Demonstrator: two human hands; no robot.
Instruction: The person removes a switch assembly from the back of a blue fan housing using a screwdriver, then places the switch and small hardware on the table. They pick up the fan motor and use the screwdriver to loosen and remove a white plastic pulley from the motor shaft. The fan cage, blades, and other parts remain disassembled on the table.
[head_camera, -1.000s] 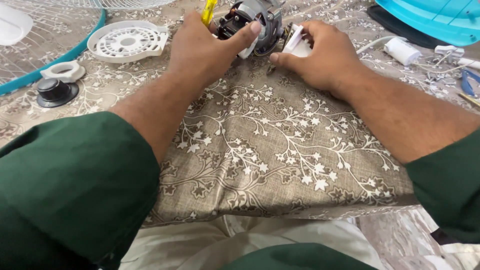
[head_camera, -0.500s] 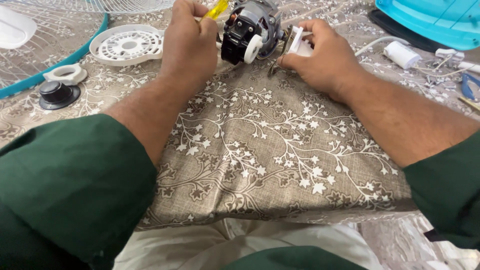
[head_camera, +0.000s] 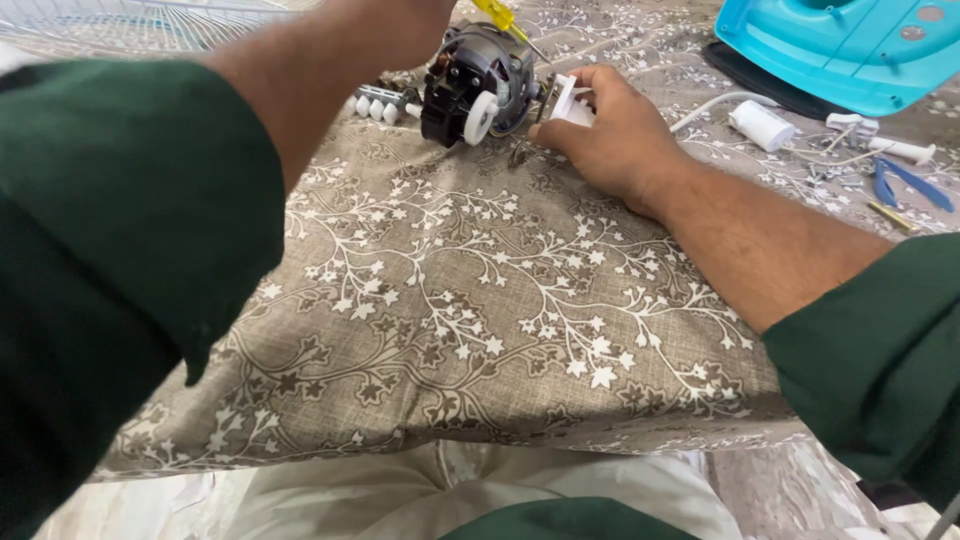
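The fan motor (head_camera: 478, 75) lay on its side on the patterned cloth (head_camera: 500, 280), near the far edge. The right hand (head_camera: 608, 130) rested just beside it, fingers pinched on a small white plastic part (head_camera: 566, 98) touching the motor's end. The left hand was cut off by the top edge; a yellow-handled screwdriver (head_camera: 503, 20) showed above the motor, but whether that hand gripped it could not be told. A turquoise fan base (head_camera: 850, 50), a white capacitor (head_camera: 760, 125) and blue pliers (head_camera: 910, 182) lay to the right.
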